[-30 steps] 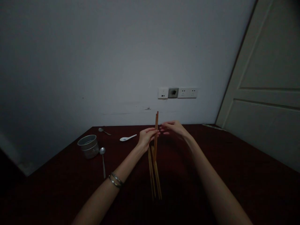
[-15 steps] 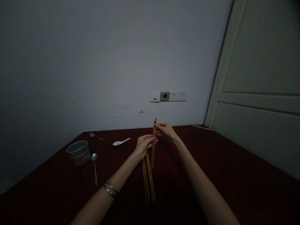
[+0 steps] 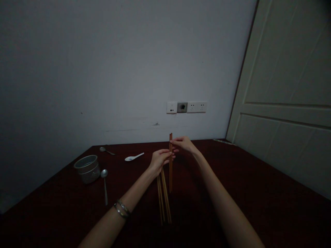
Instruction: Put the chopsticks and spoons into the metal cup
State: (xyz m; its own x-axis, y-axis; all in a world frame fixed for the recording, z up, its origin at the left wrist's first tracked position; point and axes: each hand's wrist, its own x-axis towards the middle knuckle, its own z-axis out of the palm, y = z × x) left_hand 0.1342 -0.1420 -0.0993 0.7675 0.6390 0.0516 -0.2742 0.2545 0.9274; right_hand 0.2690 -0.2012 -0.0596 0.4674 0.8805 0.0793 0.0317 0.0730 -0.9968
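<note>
A pair of reddish-brown chopsticks point(image 3: 171, 175) stands nearly upright in front of me. My left hand point(image 3: 159, 161) is closed, its thumb and fingers pinching the pair around the middle. Higher up, my right hand point(image 3: 183, 143) pinches the same chopsticks near their top ends. Several lighter wooden chopsticks point(image 3: 163, 199) slant down beneath my left hand toward the near side of the table; whether that hand also touches them is hidden. Two bracelets point(image 3: 122, 208) circle my left wrist.
On the dark red table point(image 3: 207, 213), a grey metal pot point(image 3: 89, 172) stands at left. Beside it lies a metal spoon point(image 3: 104, 186), with another spoon point(image 3: 106, 150) behind. A white soup spoon point(image 3: 133, 157) lies mid-left. Behind is a wall with sockets point(image 3: 196, 107); a door point(image 3: 284, 113) stands right.
The reddish-brown chopsticks have become more upright, with their top ends now nearly level and their lower tips shifted slightly right. My right hand has lowered a little on them.
</note>
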